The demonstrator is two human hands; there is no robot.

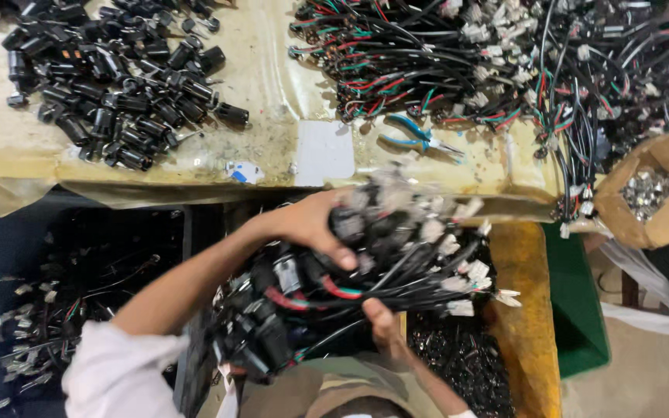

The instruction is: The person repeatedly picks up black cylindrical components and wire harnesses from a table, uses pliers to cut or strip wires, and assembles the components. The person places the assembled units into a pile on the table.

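Gripping wire harness bundle (pixel 365 263) with left hand (pixel 311 224), right hand (pixel 381 321), white label (pixel 323 152) on bench above

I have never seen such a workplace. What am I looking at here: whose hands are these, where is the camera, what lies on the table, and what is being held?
The camera sits on a person's head and looks down, so both hands are their own. The left hand and right hand together grip a bundle of black wire harnesses with white plugs. Beyond it is a table covered in yellowish sheet. On it lie a heap of small black cylindrical parts, a big pile of more wire harnesses, and blue-handled pliers. At the right, a brown paper bag holds small metal pieces.
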